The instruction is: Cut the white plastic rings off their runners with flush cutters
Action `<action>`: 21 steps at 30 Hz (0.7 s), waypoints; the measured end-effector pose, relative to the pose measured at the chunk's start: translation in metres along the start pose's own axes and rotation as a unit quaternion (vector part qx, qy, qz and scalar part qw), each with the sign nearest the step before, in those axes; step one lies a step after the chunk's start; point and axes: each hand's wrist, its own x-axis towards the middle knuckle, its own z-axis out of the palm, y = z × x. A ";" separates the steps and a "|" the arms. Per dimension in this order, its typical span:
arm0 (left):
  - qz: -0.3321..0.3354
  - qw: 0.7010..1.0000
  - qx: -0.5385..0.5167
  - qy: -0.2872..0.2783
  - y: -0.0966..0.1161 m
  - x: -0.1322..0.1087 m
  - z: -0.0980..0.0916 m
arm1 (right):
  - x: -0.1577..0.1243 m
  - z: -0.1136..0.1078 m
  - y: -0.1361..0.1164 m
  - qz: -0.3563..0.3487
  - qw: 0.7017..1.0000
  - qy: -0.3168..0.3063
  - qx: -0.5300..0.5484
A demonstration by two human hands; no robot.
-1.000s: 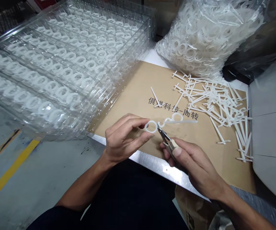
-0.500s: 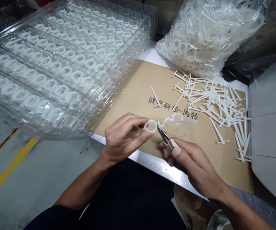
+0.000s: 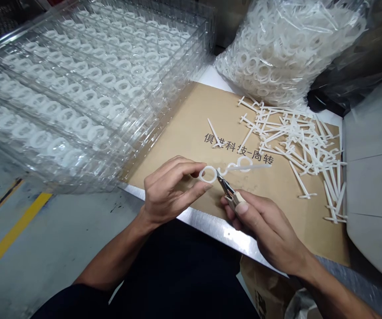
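A white plastic ring [image 3: 200, 175] is pinched at its left side between the thumb and fingers of my left hand [image 3: 171, 188]. From its right side runs a thin curved runner [image 3: 224, 171] with a straight stem [image 3: 259, 167] and a second ring [image 3: 245, 170] at the far end. My right hand [image 3: 260, 217] is wrapped round a pair of side cutters [image 3: 229, 193]. Their metal tips lie at the joint between the first ring and the runner. Whether the blades have cut through cannot be made out.
Clear plastic trays [image 3: 151, 122] with rows of white rings stand stacked at the left. Cut white sprues [image 3: 293, 137] lie piled on brown cardboard [image 3: 177, 137]; one loose sprue [image 3: 213, 131] lies apart. A clear bag [image 3: 267, 66] full of ring parts stands behind. A grey panel [image 3: 373, 168] borders the right.
Almost nothing differs. Both hands, the ring part and the cutters keep their positions, while the whole view shifts very slightly.
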 end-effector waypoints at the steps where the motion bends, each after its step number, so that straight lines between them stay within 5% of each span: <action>1: -0.003 1.000 -0.001 -0.001 0.000 0.000 0.000 | 0.000 0.000 0.000 -0.003 1.000 0.001 -0.009; 11: 0.005 1.000 0.005 -0.009 -0.001 -0.001 0.001 | 0.001 0.001 0.009 0.016 0.999 0.038 -0.005; 17: 0.021 1.000 0.012 0.001 -0.001 0.000 0.002 | 0.010 -0.001 0.013 0.024 0.987 0.035 0.158; 21: 0.033 0.999 0.014 -0.015 0.000 0.002 0.002 | 0.013 -0.001 0.021 -0.031 0.968 0.058 0.243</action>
